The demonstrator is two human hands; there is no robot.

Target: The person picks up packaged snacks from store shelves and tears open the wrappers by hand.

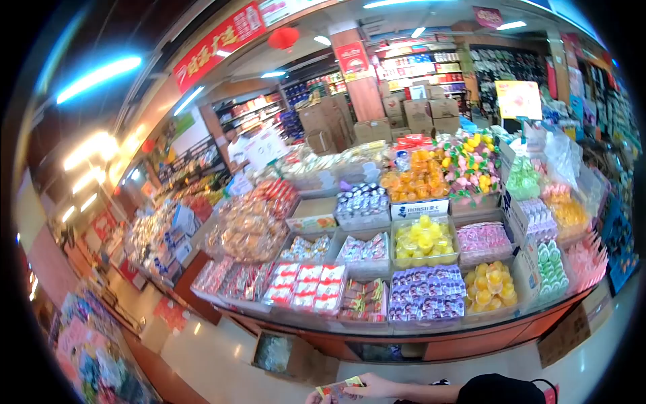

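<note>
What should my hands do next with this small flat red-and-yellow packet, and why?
Probably lift the small flat red-and-yellow packet slightly: the bare right hand holds its edge, but the bare left hand, at its other end, is partly cut off by the picture's bottom border, so the packet shows poorly.

From here I can read HORSH on the white card (419, 209) in front of the orange sweets (416, 178). The long red sign (220, 47) up high has big Chinese writing, too blurry for me to read.
</note>
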